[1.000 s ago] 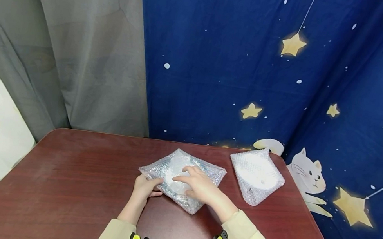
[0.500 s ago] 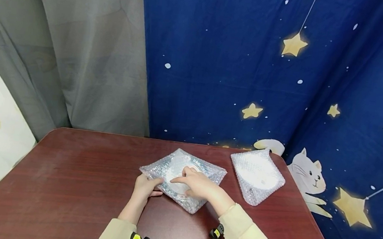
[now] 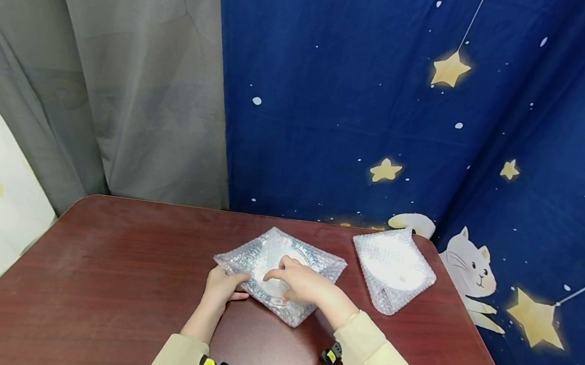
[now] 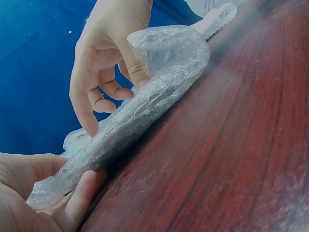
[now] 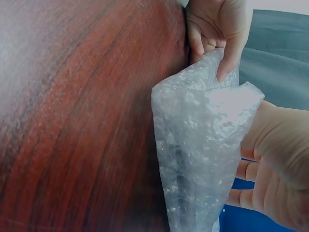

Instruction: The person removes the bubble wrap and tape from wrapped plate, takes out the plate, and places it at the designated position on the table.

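Observation:
A bubble-wrapped package lies on the table, a round whitish shape with blue-green marks showing through its wrap. My left hand grips its near left edge, thumb on top and fingers underneath, as the left wrist view confirms. Over the middle of the package is my right hand, its loosely bent fingertips on or just above the upper surface. In the right wrist view, a raised flap of bubble wrap hides part of the right hand's thumb side.
A second bubble-wrapped package with a round white shape inside sits at the table's back right corner. The dark red wooden table ends at a grey curtain and a blue starry curtain.
My right hand has shifted slightly left and its fingers have drawn closer together over the package. The left hand keeps its grip, and both packages stay where they were.

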Demonstrator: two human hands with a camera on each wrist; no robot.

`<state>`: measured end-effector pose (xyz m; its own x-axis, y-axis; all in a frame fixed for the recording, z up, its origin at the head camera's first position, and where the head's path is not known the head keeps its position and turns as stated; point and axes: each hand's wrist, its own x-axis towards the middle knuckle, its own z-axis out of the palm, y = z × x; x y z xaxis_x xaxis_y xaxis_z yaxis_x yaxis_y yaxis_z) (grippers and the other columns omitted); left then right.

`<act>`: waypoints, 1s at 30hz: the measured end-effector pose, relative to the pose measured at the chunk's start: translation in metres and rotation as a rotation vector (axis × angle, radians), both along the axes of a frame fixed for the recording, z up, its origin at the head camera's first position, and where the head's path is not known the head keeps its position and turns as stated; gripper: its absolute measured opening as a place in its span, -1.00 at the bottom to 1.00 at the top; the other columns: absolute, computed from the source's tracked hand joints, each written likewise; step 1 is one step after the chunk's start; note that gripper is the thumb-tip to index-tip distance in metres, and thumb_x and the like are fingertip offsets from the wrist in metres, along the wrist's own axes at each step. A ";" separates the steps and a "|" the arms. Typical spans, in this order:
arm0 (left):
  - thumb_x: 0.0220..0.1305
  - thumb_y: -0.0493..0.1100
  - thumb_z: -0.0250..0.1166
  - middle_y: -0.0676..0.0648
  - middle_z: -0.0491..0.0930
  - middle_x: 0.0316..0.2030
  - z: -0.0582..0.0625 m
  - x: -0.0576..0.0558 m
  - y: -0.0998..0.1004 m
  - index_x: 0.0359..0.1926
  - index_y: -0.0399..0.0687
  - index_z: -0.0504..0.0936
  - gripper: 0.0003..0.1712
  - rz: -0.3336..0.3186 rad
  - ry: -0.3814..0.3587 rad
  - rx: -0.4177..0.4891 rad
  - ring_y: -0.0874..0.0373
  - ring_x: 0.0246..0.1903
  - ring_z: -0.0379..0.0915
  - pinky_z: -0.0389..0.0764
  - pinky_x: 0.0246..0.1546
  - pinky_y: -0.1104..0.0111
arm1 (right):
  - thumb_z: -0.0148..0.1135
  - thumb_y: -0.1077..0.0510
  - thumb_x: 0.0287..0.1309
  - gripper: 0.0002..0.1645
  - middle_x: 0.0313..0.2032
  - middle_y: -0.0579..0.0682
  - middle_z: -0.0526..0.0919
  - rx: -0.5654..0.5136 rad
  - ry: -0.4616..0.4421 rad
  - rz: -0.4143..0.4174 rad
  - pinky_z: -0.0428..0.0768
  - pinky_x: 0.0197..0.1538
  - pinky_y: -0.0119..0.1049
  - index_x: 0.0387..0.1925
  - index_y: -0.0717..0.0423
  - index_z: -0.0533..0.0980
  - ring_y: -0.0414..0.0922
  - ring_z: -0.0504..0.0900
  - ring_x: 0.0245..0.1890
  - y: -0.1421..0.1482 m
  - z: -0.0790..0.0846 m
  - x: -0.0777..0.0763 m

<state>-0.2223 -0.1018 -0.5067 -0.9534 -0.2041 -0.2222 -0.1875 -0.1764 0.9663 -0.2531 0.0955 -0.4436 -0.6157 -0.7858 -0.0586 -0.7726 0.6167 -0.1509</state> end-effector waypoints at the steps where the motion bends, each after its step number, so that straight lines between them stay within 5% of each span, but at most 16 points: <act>1: 0.08 -0.45 0.29 -0.20 0.52 -0.33 0.000 0.000 0.000 0.07 -0.47 0.34 -0.48 0.000 0.001 0.000 0.12 -0.58 0.58 0.66 -0.60 0.25 | 0.44 0.23 -0.01 -0.40 -0.26 -0.06 0.37 -0.004 0.003 0.004 0.43 -0.27 -0.43 0.10 -0.22 0.52 -0.22 0.36 -0.33 0.000 -0.001 0.000; 30: 0.08 -0.45 0.29 -0.19 0.52 -0.37 -0.001 0.000 0.000 0.07 -0.48 0.34 -0.49 0.003 0.021 -0.002 0.14 -0.60 0.57 0.64 -0.63 0.28 | 0.44 0.28 -0.08 -0.47 -0.19 -0.13 0.39 -0.152 -0.034 -0.059 0.46 -0.39 -0.40 -0.09 -0.15 0.43 -0.23 0.41 -0.45 0.005 -0.011 0.004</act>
